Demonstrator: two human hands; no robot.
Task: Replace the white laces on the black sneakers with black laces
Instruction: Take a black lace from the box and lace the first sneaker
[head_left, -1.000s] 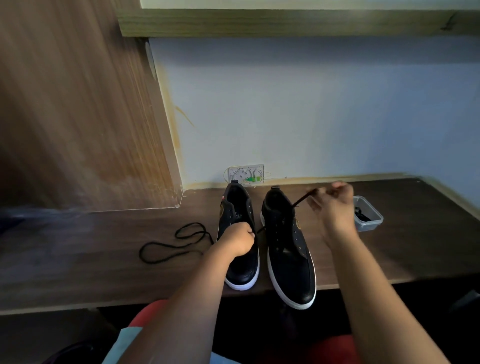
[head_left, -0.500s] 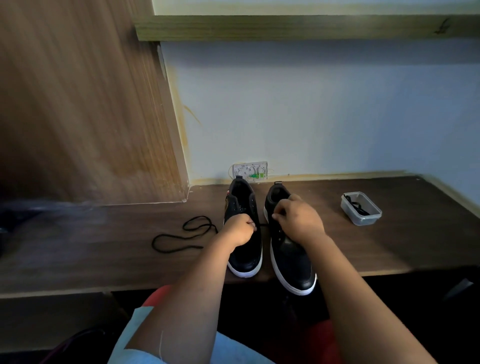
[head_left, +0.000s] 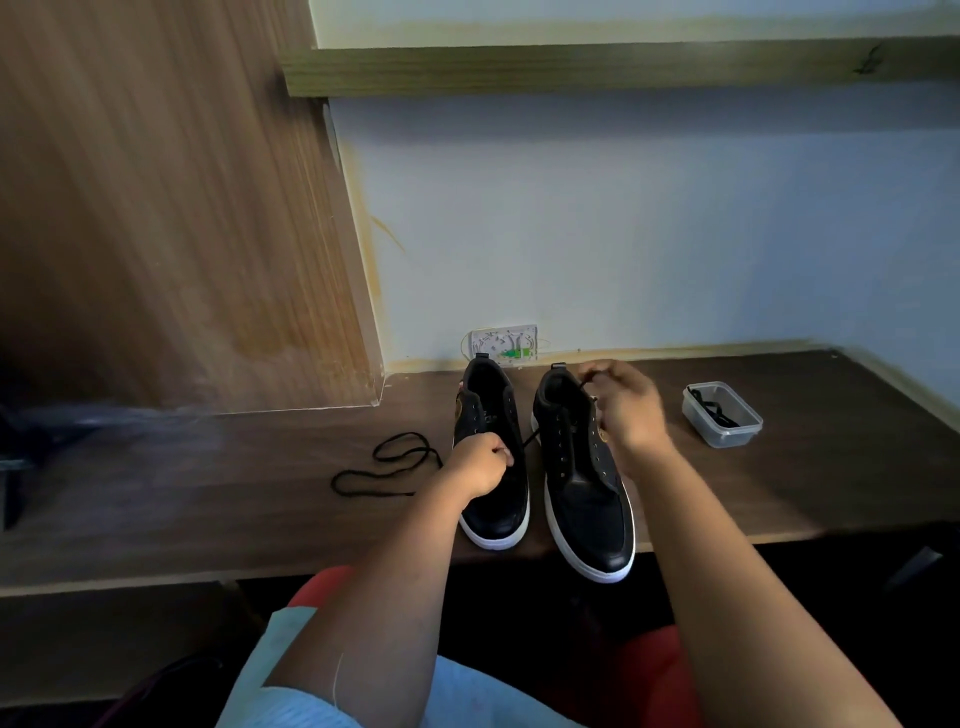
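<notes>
1. On the dark wooden bench (head_left: 779, 483), two black leather sneakers with white soles stand side by side, toes toward the person: left sneaker (head_left: 493, 499), right sneaker (head_left: 587, 499).
2. Two hands work at the right sneaker: the left hand (head_left: 480, 462) pinches one end of a black lace (head_left: 531, 439); the right hand (head_left: 626, 408) pinches the other end above the collar.
3. One loose black lace (head_left: 387, 467) lies coiled left of the sneakers.
4. One clear plastic tub (head_left: 722, 415) sits right of them, dark laces inside.
</notes>
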